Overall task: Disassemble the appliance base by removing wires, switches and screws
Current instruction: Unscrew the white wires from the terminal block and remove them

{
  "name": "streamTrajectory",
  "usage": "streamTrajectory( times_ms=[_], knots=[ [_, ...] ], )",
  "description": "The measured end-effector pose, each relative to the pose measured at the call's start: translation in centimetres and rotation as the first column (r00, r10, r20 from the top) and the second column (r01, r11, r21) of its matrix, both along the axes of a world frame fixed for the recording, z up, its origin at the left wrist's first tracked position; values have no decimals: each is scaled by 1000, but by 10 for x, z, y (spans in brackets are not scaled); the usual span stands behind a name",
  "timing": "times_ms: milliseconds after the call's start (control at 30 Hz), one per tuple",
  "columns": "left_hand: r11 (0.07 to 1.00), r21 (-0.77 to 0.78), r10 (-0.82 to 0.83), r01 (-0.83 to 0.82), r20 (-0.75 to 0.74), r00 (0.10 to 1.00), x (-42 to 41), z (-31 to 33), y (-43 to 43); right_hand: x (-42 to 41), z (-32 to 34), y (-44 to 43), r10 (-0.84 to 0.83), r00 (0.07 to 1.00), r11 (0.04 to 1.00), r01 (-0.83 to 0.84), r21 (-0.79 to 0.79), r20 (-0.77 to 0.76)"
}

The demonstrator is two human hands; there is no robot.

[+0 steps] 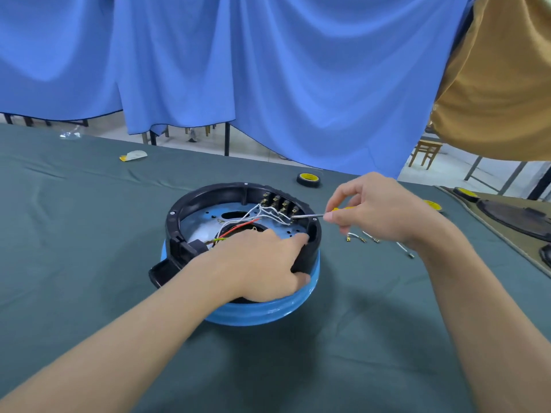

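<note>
The appliance base (208, 198) lies upside down in the middle of the table, a black ring over a blue body. Inside it are a row of switches (280, 203), white wires (268, 214) and a red wire (241, 228). My left hand (262, 263) grips the near right rim of the base, fingers curled over the edge. My right hand (378, 208) holds a yellow-handled screwdriver (310, 216), its metal tip at the rightmost switch, among the white wires.
Several loose white wires with terminals (366, 236) lie on the green cloth right of the base. A black-and-yellow tape roll (309, 179) sits behind it. Dark parts rest on a brown mat (518, 219) at far right. A crumpled wrapper (133, 155) lies far left.
</note>
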State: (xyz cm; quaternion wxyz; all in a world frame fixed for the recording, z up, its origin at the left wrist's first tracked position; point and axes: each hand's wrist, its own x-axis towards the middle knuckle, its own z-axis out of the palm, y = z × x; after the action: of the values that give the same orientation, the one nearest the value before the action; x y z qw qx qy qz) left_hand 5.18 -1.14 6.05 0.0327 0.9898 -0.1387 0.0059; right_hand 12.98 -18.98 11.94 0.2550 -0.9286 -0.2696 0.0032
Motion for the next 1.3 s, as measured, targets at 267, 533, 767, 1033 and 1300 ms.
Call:
streamTrajectory(
  times_ms=[267, 533, 767, 1033, 1300],
  knots=[
    [1000, 14, 4, -5, 67, 998, -3, -2, -9, 2, -11, 13, -74, 986, 996, 80, -37, 152],
    [998, 60, -16, 15, 9, 1000, -5, 2, -8, -3, -19, 26, -91, 967, 993, 108, -58, 237],
    [996, 83, -47, 41, 80, 996, 1, -6, -5, -8, -23, 38, -104, 904, 966, 191, -174, 414],
    [994, 97, -50, 42, 81, 995, 3, -7, -3, -5, -19, 46, -140, 912, 957, 225, -185, 386],
    [994, 101, -42, 33, 84, 996, 6, -11, -1, 10, 7, 39, -116, 983, 971, 141, -191, 139]
  ],
)
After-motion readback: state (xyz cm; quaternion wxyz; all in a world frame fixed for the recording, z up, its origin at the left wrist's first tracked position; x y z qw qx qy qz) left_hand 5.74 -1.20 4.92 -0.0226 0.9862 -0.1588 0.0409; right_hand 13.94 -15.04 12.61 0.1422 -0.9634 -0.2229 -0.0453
